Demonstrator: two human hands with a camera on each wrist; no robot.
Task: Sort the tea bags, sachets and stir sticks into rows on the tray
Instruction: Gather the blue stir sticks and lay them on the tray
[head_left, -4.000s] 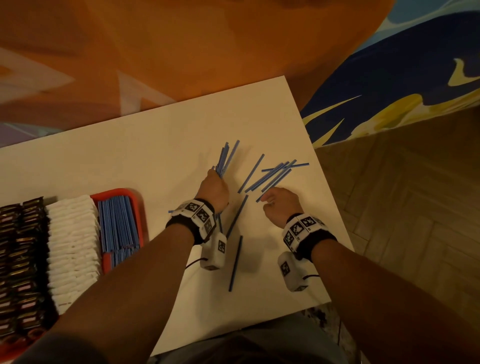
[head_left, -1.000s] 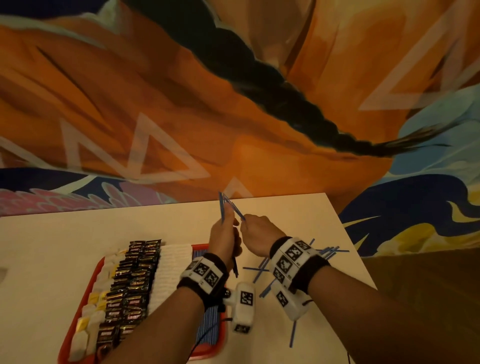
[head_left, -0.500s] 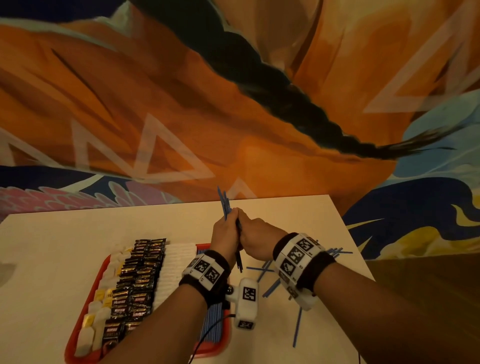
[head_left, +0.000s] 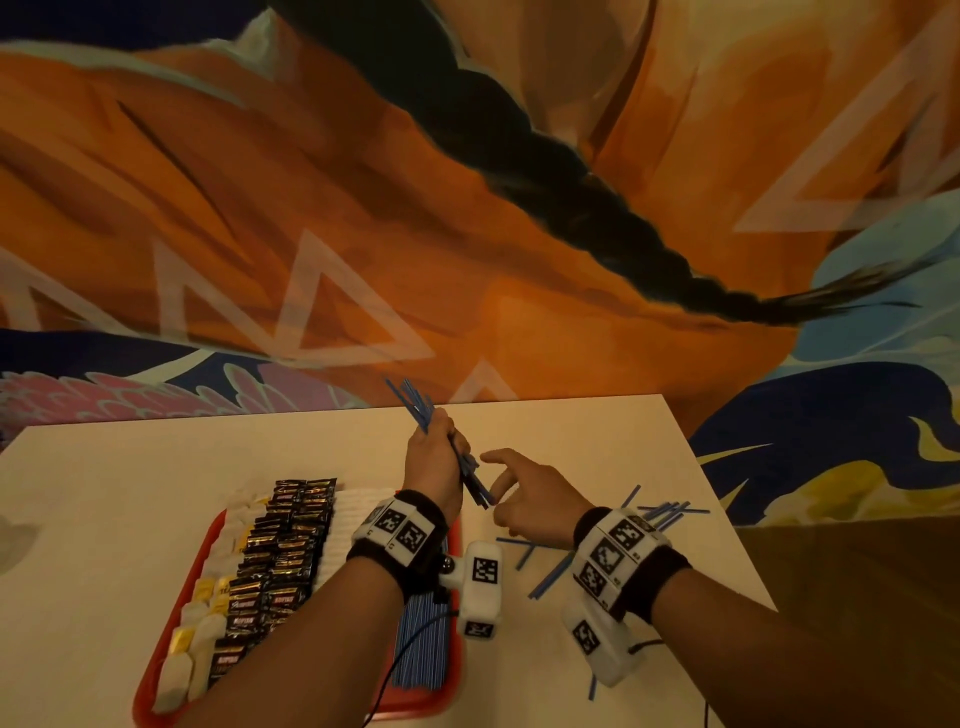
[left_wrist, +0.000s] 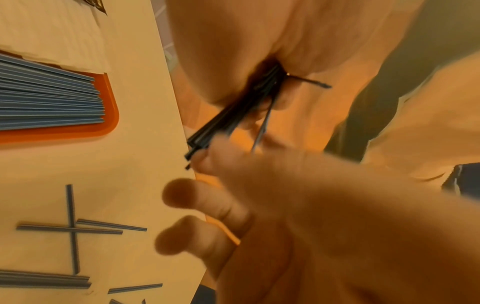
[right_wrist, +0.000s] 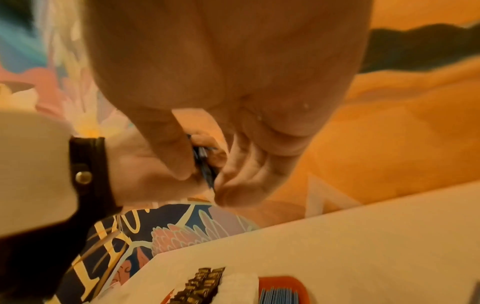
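Observation:
My left hand is raised above the white table and grips a bundle of blue stir sticks, which slants from upper left to lower right. My right hand is just right of the bundle's lower end, fingers loosely spread, fingertips at the stick ends, holding nothing. The red tray at the lower left carries rows of tea bags, black sachets, white sachets and blue stir sticks. Loose stir sticks lie on the table under my right wrist.
More loose sticks lie in a small heap near the table's right edge, and one by the near edge. A painted orange and blue wall stands behind the table. Wooden floor shows to the right.
My right hand has come off the bundle and opened a little to the right. The bundle in my left hand has tilted further left. Earlier both hands were picking sticks off the table.

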